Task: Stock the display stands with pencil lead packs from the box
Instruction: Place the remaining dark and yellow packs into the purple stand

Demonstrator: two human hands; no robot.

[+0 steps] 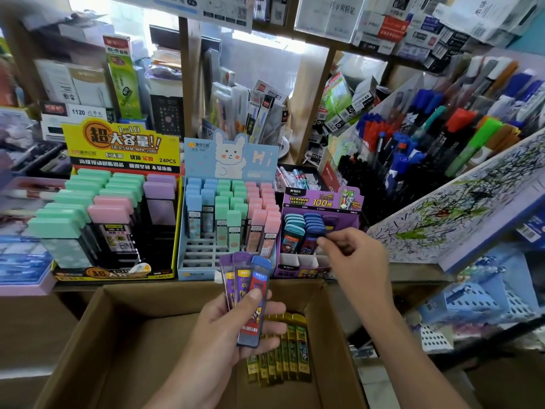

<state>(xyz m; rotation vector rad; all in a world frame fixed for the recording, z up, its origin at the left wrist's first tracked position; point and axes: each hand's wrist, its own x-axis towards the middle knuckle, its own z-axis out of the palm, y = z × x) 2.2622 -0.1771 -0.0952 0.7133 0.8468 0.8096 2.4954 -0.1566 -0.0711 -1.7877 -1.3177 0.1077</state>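
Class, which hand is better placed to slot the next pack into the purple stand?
Right. The right hand is at the purple stand, pinching a purple pack over its slots; the left hand hangs above the box, its grip holding three spare packs.

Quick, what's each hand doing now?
Left hand: gripping three slim plastic lead packs, two purple, one blue.
Right hand: pinching a purple lead pack at the purple cardboard stand.

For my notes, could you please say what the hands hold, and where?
Left hand grips three packs by their lower halves; right hand pinches a purple pack by its top at the stand.
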